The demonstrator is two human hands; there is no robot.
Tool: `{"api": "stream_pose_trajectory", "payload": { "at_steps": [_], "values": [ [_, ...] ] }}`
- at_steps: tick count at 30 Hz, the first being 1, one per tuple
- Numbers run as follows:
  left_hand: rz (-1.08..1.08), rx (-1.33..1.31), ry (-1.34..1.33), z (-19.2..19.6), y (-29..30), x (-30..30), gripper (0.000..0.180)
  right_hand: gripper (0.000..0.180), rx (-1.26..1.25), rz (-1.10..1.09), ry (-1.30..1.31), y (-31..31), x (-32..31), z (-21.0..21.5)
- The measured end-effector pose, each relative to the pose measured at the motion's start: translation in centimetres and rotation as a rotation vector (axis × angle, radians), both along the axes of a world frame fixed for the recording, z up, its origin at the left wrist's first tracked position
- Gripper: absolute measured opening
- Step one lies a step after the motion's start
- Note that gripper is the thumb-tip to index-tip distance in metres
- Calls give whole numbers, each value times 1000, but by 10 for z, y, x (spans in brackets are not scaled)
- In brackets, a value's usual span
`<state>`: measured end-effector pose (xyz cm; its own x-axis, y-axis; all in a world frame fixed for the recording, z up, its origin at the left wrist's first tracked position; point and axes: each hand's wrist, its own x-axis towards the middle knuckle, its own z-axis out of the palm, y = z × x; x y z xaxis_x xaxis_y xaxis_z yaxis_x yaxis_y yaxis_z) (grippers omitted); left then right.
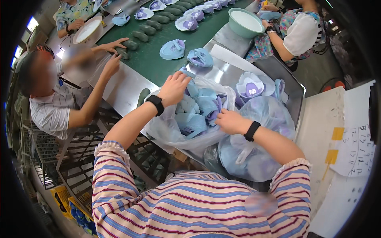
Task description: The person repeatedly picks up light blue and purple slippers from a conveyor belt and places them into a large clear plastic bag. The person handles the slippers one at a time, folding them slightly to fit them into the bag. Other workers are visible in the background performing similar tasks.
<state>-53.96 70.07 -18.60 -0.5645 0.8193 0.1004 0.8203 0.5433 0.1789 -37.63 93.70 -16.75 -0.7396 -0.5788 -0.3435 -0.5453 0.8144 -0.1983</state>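
Note:
An open clear plastic bag (158,129) stands before me, filled with light blue shoe uppers (190,123) with purple linings. My left hand (174,89) reaches over the bag's far left side, its fingers curled on a light blue shoe upper (193,88). At the bag's right side, my right hand (232,122) has its fingertips closed on the purple edge of another upper (213,115); the exact grip is partly hidden. A second, bulging clear bag (258,139) of blue and purple uppers lies under my right forearm.
A green conveyor belt (158,51) carries dark green shoe lasts (140,36) and more uppers (172,49). One upper (200,58) lies at the metal table's edge. A co-worker (59,95) handles lasts at left. Another (293,31) sits by a pale green basin (246,23). Crates (61,202) stand lower left.

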Motion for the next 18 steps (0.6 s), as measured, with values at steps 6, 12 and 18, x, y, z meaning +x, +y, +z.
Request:
{"api": "stream_pose_trajectory", "payload": {
  "at_steps": [6, 12, 18],
  "values": [
    [45, -552, 79, -36, 22, -47, 78, 36, -102, -144, -126, -28, -26, 24],
    [-57, -260, 111, -37, 37, -36, 67, 47, -208, -267, 219, -25, -58, 6],
    [225, 239, -71, -31, 16, -37, 53, 37, -13, -26, -236, -45, -29, -30]
  ]
}}
